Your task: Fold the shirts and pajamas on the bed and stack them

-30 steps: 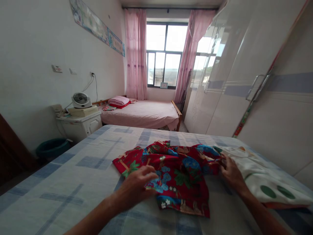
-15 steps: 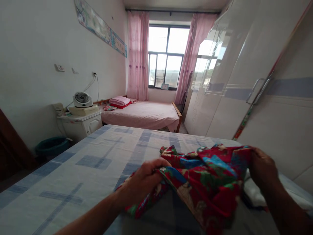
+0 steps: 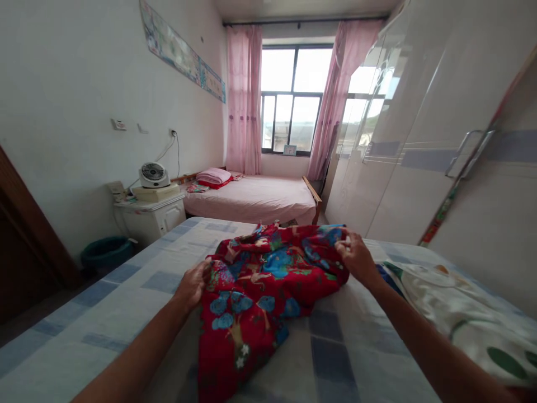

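Observation:
A red patterned cloth [image 3: 268,280], printed with blue, green and white figures, is stretched between my hands above the near bed [image 3: 159,313]. My left hand [image 3: 193,284] is closed on its left edge. At the far right corner, my right hand [image 3: 354,254] pinches the fabric. The lower left part of the cloth hangs down toward me, and its folds hide some of the sheet. Whether it is a garment or a plain piece of fabric I cannot tell.
White fabric with green spots [image 3: 470,319] lies on the bed at the right, beneath my right forearm. A wardrobe [image 3: 419,151] lines the right side. Beyond are a pink bed [image 3: 260,196], a nightstand [image 3: 155,215] with a fan [image 3: 154,174], and a green bin [image 3: 107,252].
The cloth was bunched and is now spread wider, with another side of its print showing. Both hands have moved left and farther apart; the view has shifted, revealing more white fabric.

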`<state>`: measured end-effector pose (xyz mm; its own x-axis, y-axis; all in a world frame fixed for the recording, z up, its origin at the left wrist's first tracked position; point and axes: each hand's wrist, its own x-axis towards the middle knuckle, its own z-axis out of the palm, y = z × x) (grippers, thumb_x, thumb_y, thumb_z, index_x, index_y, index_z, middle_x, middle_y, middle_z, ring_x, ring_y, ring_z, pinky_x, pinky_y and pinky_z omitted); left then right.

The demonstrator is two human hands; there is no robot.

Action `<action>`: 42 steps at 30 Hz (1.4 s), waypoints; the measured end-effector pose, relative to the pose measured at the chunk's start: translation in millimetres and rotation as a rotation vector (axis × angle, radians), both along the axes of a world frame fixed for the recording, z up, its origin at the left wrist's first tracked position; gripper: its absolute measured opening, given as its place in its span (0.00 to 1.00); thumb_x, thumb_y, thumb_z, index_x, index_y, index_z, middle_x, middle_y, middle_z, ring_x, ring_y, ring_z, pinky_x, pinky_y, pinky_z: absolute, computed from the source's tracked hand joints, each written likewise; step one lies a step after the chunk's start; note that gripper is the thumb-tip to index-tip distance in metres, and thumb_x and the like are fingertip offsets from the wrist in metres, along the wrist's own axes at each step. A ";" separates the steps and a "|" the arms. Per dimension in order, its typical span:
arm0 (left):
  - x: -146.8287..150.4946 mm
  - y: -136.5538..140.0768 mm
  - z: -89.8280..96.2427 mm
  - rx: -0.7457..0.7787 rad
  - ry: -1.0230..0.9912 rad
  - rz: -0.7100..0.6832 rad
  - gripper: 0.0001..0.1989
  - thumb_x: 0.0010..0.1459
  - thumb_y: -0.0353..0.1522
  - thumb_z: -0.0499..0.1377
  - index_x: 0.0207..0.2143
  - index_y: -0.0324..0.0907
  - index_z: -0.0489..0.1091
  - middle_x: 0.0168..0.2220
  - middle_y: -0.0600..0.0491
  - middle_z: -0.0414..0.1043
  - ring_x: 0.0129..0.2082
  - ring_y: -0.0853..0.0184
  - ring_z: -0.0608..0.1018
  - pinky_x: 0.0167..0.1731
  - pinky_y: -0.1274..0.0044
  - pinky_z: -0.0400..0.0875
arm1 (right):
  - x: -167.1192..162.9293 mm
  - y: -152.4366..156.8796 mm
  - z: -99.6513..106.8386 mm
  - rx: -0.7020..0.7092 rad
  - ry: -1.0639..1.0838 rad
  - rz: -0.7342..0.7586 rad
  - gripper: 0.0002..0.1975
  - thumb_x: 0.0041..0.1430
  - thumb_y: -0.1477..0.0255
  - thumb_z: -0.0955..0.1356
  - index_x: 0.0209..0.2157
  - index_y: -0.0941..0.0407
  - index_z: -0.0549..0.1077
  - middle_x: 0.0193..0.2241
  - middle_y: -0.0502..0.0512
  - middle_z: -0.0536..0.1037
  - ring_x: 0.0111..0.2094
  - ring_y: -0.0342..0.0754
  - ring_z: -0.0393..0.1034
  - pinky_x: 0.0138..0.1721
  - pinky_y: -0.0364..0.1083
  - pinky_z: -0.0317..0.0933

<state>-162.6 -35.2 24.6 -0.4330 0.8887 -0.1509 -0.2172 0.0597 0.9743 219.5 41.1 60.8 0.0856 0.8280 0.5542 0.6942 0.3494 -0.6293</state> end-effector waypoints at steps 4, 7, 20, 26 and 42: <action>-1.9 -16.8 -14.6 -0.073 -0.028 -0.145 0.11 0.50 0.30 0.62 0.38 0.39 0.70 0.29 0.50 0.78 0.27 0.65 0.79 0.30 0.76 0.75 | 11.6 -49.1 -58.7 -0.290 -0.278 -0.069 0.12 0.56 0.62 0.60 0.30 0.54 0.70 0.30 0.56 0.75 0.32 0.50 0.71 0.36 0.47 0.62; 9.1 -27.2 -9.5 -0.009 0.156 -0.275 0.30 0.45 0.35 0.66 0.52 0.42 0.65 0.45 0.49 0.76 0.42 0.61 0.78 0.40 0.75 0.75 | 13.6 -78.5 -69.3 -0.499 -0.319 0.023 0.20 0.59 0.56 0.57 0.24 0.52 0.70 0.26 0.54 0.75 0.32 0.50 0.72 0.35 0.47 0.60; 77.6 -43.3 25.8 0.010 -0.216 -0.396 0.35 0.45 0.23 0.54 0.58 0.43 0.56 0.35 0.52 0.74 0.23 0.74 0.74 0.25 0.82 0.72 | -67.5 -51.0 -65.0 -0.564 0.755 0.323 0.15 0.50 0.60 0.66 0.38 0.53 0.69 0.34 0.52 0.78 0.34 0.49 0.73 0.33 0.48 0.68; 81.1 -63.1 33.5 -0.039 -0.175 -0.459 0.37 0.42 0.26 0.53 0.59 0.45 0.57 0.32 0.53 0.73 0.19 0.74 0.71 0.22 0.81 0.70 | -64.8 -57.7 -34.5 -0.531 0.944 0.305 0.16 0.45 0.66 0.69 0.38 0.56 0.69 0.26 0.52 0.78 0.24 0.47 0.72 0.26 0.45 0.67; -26.3 -11.6 9.5 -0.121 1.292 -0.321 0.29 0.56 0.47 0.47 0.49 0.34 0.69 0.45 0.40 0.74 0.43 0.56 0.76 0.43 0.71 0.67 | 92.2 -78.5 -37.2 -0.455 -0.222 -0.139 0.21 0.53 0.58 0.62 0.42 0.56 0.74 0.38 0.59 0.79 0.42 0.55 0.74 0.41 0.48 0.65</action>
